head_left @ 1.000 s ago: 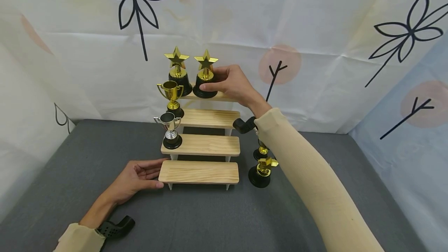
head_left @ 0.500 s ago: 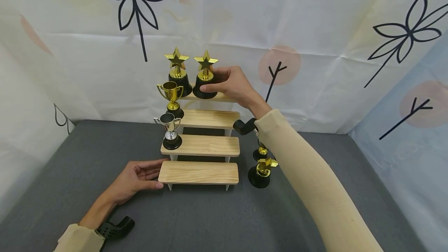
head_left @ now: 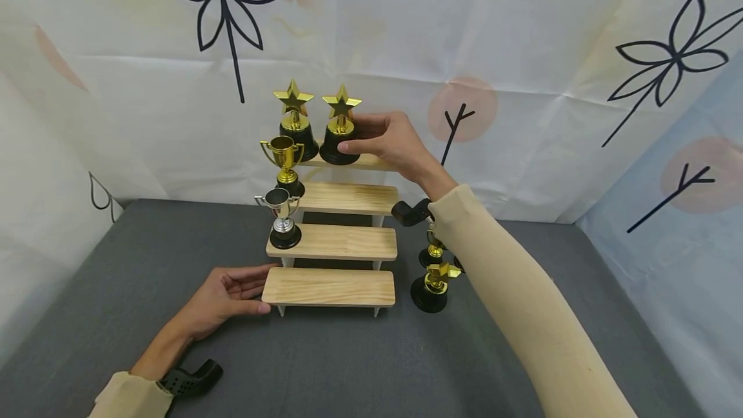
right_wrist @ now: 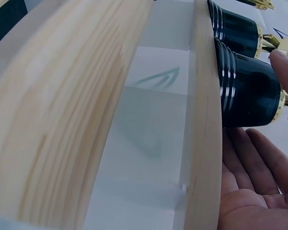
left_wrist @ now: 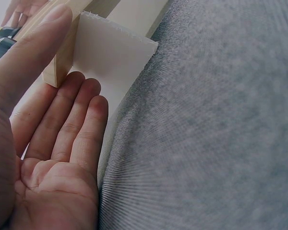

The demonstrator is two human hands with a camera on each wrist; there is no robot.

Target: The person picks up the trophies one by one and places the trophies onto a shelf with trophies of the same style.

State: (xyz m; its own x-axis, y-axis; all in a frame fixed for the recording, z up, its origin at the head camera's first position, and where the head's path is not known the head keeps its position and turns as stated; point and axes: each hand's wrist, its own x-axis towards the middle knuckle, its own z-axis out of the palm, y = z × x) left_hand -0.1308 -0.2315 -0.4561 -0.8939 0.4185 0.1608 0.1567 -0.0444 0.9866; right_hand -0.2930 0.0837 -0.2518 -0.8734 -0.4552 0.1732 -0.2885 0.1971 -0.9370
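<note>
In the head view my right hand (head_left: pixel 390 140) is beside a gold star trophy (head_left: pixel 340 147) with a black base, upright on the top step. Its thumb is at the base's right edge; in the right wrist view its fingers (right_wrist: pixel 254 158) lie fairly straight along the shelf edge. A matching star trophy (head_left: pixel 297 134) stands to the left. My left hand (head_left: pixel 223 295) touches the left end of the lowest step of a wooden tiered stand (head_left: pixel 331 286), fingers extended. A gold cup trophy (head_left: pixel 284 157) and a silver cup trophy (head_left: pixel 283 218) stand on the middle steps' left ends.
On the grey table (head_left: pixel 325 366), right of the stand, is another star trophy (head_left: pixel 431 292). Behind it a gold cup trophy (head_left: pixel 434 251) is partly hidden by the right sleeve (head_left: pixel 511 289). A patterned white cloth (head_left: pixel 383 31) hangs behind the stand.
My right hand has shifted slightly right, its thumb drawing back across the star trophy's base. The trophy stays where it was, and my left hand has not moved.
</note>
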